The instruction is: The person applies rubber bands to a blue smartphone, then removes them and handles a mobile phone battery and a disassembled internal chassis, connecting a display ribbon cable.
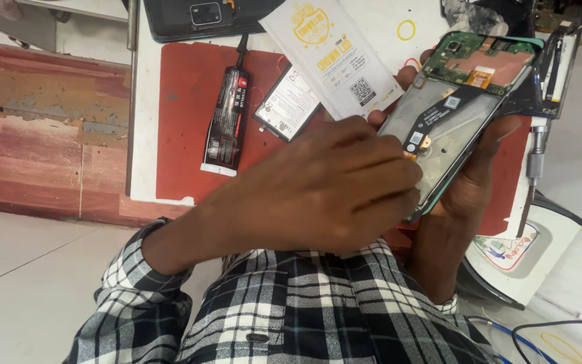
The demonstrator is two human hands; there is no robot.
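Red mat (183, 121) carries glue tube (227, 118), battery (288, 104); right hand (469, 178) grips opened phone (459, 101), left hand (325, 185) pinching inside.

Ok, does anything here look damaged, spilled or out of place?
The phone in the right hand has its back off, circuit board bare, with the left hand on it. The black glue tube on the red mat is squeezed and crumpled. Nothing looks spilled.

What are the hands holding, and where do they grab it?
The right hand grips the opened phone around its lower end, fingers wrapped along its edges. The left hand touches the phone's inside with its fingertips; whether it holds anything cannot be told.
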